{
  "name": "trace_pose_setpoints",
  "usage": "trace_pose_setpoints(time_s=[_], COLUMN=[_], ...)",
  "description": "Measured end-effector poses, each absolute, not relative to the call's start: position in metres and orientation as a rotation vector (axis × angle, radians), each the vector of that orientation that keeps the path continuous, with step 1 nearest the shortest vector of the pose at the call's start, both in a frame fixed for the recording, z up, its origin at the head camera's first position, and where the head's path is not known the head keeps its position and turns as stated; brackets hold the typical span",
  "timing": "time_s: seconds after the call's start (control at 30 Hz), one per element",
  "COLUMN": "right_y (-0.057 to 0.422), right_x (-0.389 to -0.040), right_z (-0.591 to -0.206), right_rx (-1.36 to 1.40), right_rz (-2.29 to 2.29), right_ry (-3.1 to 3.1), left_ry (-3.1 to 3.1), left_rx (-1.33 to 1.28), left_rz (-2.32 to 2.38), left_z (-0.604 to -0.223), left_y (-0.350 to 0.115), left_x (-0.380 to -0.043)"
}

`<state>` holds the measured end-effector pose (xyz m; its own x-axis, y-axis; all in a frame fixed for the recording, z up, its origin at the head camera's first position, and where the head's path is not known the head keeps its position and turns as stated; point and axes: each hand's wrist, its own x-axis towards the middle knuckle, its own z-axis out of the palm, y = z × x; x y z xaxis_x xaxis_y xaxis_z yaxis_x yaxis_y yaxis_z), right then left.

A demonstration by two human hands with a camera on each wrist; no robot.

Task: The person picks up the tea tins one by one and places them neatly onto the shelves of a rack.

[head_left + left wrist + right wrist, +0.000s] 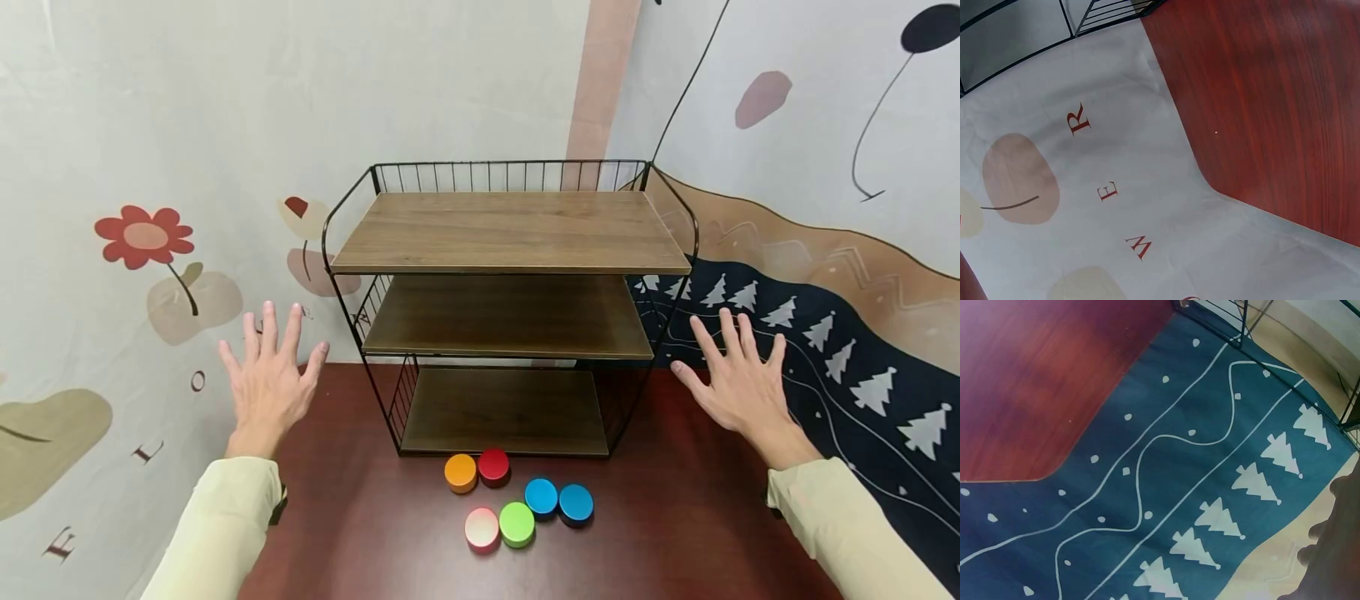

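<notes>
Both hands are raised with fingers spread, one on each side of a three-tier shelf (pixel 510 233), and neither holds anything. To the left of the shelf is the left hand (pixel 272 379); the right hand (pixel 738 383) is to its right. Several round discs lie on the table in front of the shelf: an orange disc (pixel 461 472), a dark red disc (pixel 493 467), a pink disc (pixel 482 530), a green disc (pixel 517 523) and two blue discs (pixel 541 497). Part of the right hand (pixel 1329 544) shows dark at the edge of the right wrist view.
The shelf has black wire sides and wooden boards, and stands on a reddish-brown table (pixel 360 533). Behind and left hangs a pale printed cloth (pixel 187 100) with a red flower. Dark blue cloth (pixel 817 367) with white trees covers the right side.
</notes>
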<state>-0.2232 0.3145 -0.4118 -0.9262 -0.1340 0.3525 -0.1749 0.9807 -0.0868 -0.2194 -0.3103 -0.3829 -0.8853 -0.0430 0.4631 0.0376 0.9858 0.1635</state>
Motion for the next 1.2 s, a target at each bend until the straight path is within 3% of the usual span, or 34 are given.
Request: trace_pose_setpoints(time_s=[0.5, 1.03, 1.2], right_y=[0.302, 0.282, 0.274], right_x=[-0.211, -0.181, -0.174], right_z=[-0.417, -0.463, -0.478], right_rx=[0.236, 0.308, 0.315], right_rz=[0.276, 0.418, 0.454], right_ry=[-2.763, -2.702, -2.667], left_ry=[-2.623, -2.561, -2.460], left_rx=[-0.037, -0.122, -0.254], left_rz=[-0.311, -0.615, -0.736], left_z=[-0.390, -0.391, -0.395], left_y=[-0.295, -0.270, -0.268], left_x=[-0.219, -0.213, -0.212])
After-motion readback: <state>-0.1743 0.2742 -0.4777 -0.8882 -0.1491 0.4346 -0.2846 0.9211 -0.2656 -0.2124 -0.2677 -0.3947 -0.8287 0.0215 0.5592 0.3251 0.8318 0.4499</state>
